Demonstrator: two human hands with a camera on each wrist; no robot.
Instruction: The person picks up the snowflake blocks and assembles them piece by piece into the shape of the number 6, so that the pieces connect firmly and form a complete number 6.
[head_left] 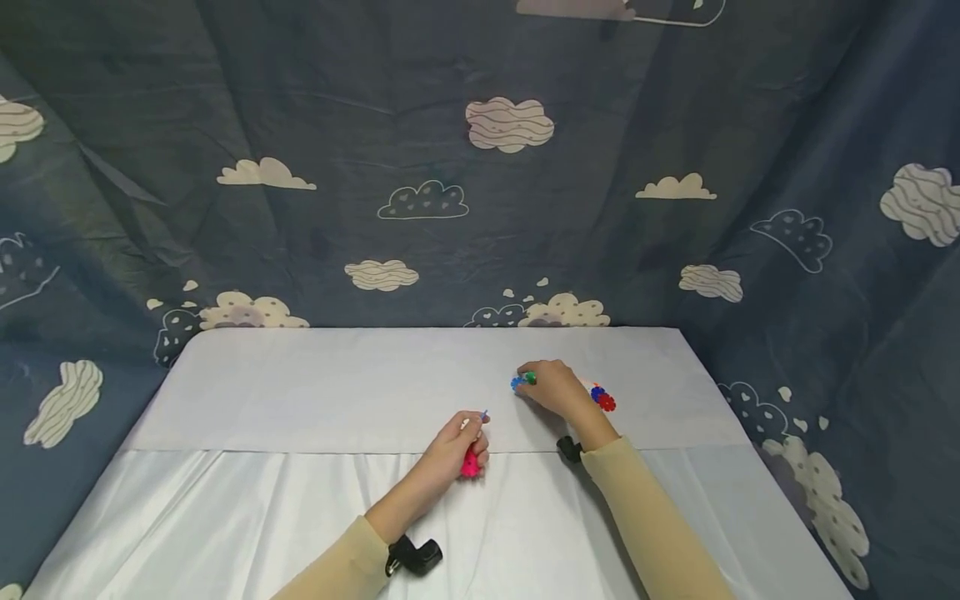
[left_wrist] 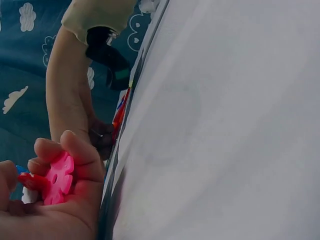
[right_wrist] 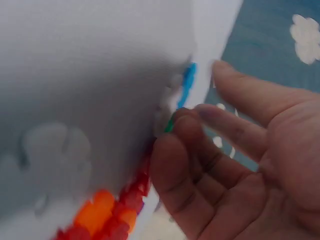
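My left hand (head_left: 450, 446) grips a bright pink flower-shaped plastic disc (left_wrist: 61, 179) against its palm. A red piece (left_wrist: 33, 181) adjoins the disc, and a small blue piece (head_left: 484, 414) pokes out near the thumb tip. Farther off to the right, my right hand (head_left: 557, 390) reaches down over more flower discs, its thumb apart from the loosely bent fingers. Right at its fingertips is a green disc (head_left: 530, 378), mostly hidden in the right wrist view. A light blue disc (right_wrist: 187, 84) and a white disc (right_wrist: 166, 106) lie just beyond.
Beside my right wrist are a dark blue disc (head_left: 597, 392) and a red disc (head_left: 607, 402). An orange disc (right_wrist: 95, 212) lies among red ones. The white-covered table (head_left: 300, 392) meets a dark cloud-patterned cloth (head_left: 337, 233) at the back and sides.
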